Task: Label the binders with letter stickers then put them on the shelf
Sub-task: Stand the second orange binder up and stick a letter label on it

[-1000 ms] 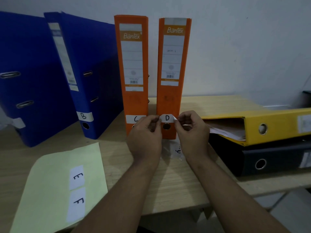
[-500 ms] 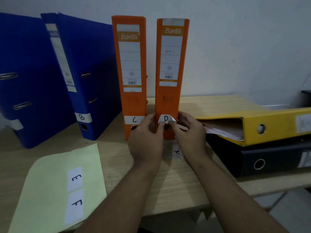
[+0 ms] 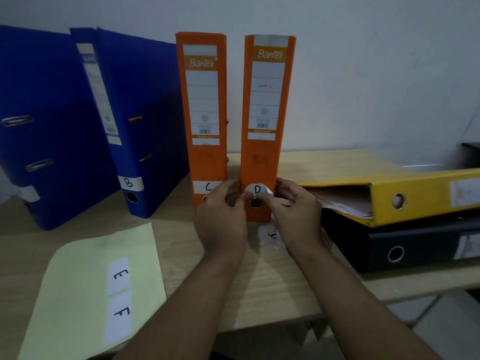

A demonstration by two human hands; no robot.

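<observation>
Two orange binders stand upright at the table's middle. The left one (image 3: 204, 105) carries a C sticker (image 3: 207, 187). Against the lower spine of the right one (image 3: 267, 100) I hold a white D sticker (image 3: 257, 189), its right corner still curled off. My left hand (image 3: 222, 216) pinches the sticker's left end, my right hand (image 3: 296, 206) its right end. A blue binder (image 3: 135, 113) to the left bears a B sticker (image 3: 129, 182); another blue binder (image 3: 39, 120) leans at far left.
A pale green sheet (image 3: 78, 294) with E (image 3: 120, 275) and F (image 3: 122, 311) stickers lies front left. A yellow binder (image 3: 405, 193) lies on a black binder (image 3: 420, 245) at right. Peeled backing (image 3: 270, 235) lies between my wrists. The wall stands close behind.
Both hands have drawn closer together and brought the D sticker onto the right orange binder's spine. The binders have not moved.
</observation>
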